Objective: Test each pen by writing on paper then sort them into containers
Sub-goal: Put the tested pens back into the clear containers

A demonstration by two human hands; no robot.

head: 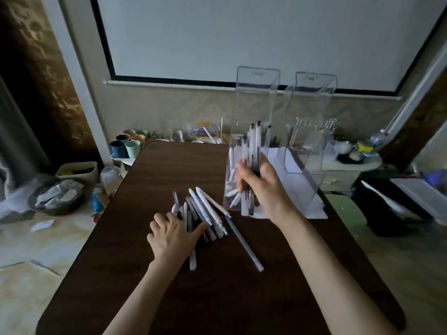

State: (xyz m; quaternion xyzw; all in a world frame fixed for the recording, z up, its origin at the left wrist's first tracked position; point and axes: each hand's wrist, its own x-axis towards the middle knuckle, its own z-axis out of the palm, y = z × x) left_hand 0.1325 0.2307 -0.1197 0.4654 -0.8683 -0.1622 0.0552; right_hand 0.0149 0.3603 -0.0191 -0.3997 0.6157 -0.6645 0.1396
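Note:
A loose pile of pens lies in the middle of the dark wooden table. My left hand rests flat on the pile's left side, fingers spread over the pens. My right hand is closed around a bundle of pens held upright in front of a tall clear plastic container. A second clear container stands just to its right. White paper sheets lie under and behind the containers. One long pen lies apart, pointing toward the front right.
Coloured cups stand on a tray off the table's far left corner. Boxes and clutter line the wall behind the table. A basket and a bin sit on the floor at left. A dark box sits on the floor at right.

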